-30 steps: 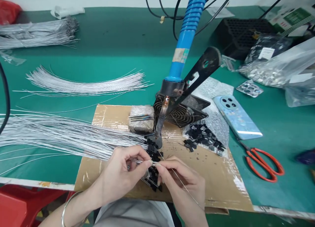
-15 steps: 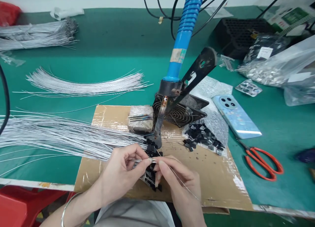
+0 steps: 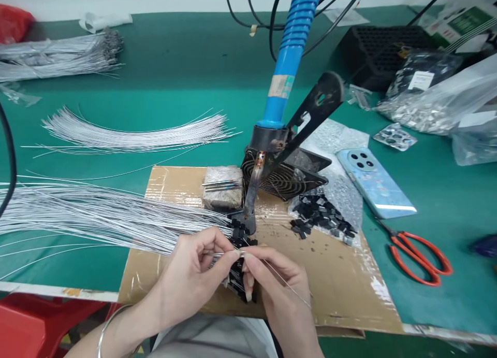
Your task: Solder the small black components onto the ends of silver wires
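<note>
My left hand (image 3: 196,277) and my right hand (image 3: 277,283) meet fingertip to fingertip above the cardboard. Both are closed in a pinch on a thin silver wire (image 3: 289,285); its loose length runs back across my right hand. A short, straight silver part shows between the left fingers, and its exact form is too small to tell. Under and behind the fingers lie small black pieces (image 3: 237,277), partly hidden by my hands. Beside them ends a large bundle of silver-white wires (image 3: 116,213) coming from the left, with black pieces at its tips.
A blue soldering iron (image 3: 289,62) on its stand rises just beyond my hands, by a grey block (image 3: 222,192). Loose black pieces (image 3: 322,215) lie right of it on bubble wrap. Further right are a phone (image 3: 376,184) and red-handled scissors (image 3: 421,257). Another wire bundle (image 3: 140,135) lies behind.
My right hand has shifted slightly left, with its fingertips nearer the left ones. My left hand stays almost still, its pinch unchanged.
</note>
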Action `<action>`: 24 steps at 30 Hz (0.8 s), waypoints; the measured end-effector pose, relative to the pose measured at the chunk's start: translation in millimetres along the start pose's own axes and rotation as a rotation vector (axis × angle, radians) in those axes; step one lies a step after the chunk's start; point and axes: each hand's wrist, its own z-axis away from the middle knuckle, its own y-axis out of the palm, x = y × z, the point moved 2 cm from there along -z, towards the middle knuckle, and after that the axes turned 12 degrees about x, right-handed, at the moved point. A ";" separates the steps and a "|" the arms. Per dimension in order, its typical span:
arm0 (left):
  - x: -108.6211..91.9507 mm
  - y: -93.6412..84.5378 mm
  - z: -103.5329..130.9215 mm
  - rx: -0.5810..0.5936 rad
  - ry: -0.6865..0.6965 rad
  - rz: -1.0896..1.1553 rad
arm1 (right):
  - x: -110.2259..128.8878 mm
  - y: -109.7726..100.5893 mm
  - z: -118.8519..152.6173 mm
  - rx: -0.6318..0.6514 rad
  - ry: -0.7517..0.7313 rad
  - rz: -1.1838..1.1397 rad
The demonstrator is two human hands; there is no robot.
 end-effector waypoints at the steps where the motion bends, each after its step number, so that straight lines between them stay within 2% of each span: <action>1: 0.1 -0.1 0.6 -0.005 0.007 -0.006 | 0.3 0.2 0.0 0.001 -0.003 -0.002; 9: 1.1 2.0 2.2 -0.024 0.038 -0.022 | 1.3 0.9 -0.4 0.017 0.023 -0.053; 14: 2.5 2.0 2.7 0.003 0.032 -0.050 | -0.5 -3.5 -3.2 0.087 0.023 -0.092; 20: 3.4 -0.6 5.3 0.074 -0.009 -0.075 | 12.4 -6.0 -3.2 0.096 0.154 -0.048; 24: 5.3 -1.1 4.7 0.079 -0.018 -0.063 | 16.1 -6.4 -2.8 0.114 0.170 -0.012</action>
